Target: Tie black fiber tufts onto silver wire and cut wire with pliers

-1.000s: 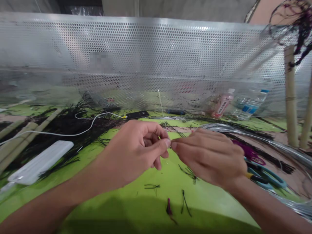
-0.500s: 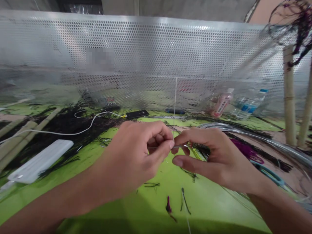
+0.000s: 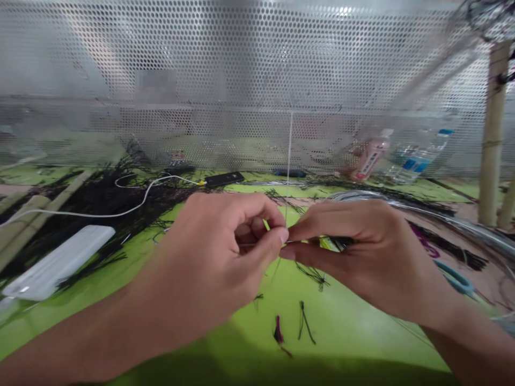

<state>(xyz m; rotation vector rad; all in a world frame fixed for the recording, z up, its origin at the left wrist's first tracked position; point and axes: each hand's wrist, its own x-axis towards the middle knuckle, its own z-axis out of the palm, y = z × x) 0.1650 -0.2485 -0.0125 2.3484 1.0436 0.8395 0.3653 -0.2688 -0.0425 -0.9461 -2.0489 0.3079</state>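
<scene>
A thin, stiff pale wire (image 3: 289, 161) looks like bare metal. The matt lime-green table (image 3: 346, 327) is smooth. Behind it stands a perforated silver metal screen (image 3: 241, 64) with a dull sheen. The white rectangular plastic box (image 3: 58, 262) looks smooth, and the pale wooden posts (image 3: 493, 134) rough and unpolished.

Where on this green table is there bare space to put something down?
The barest patch of green table lies between the white box and the left hand. Another lies below the right hand, bordered by small feather scraps. It is crowded with black feathers behind and with wire coils and scissors on the right.
</scene>
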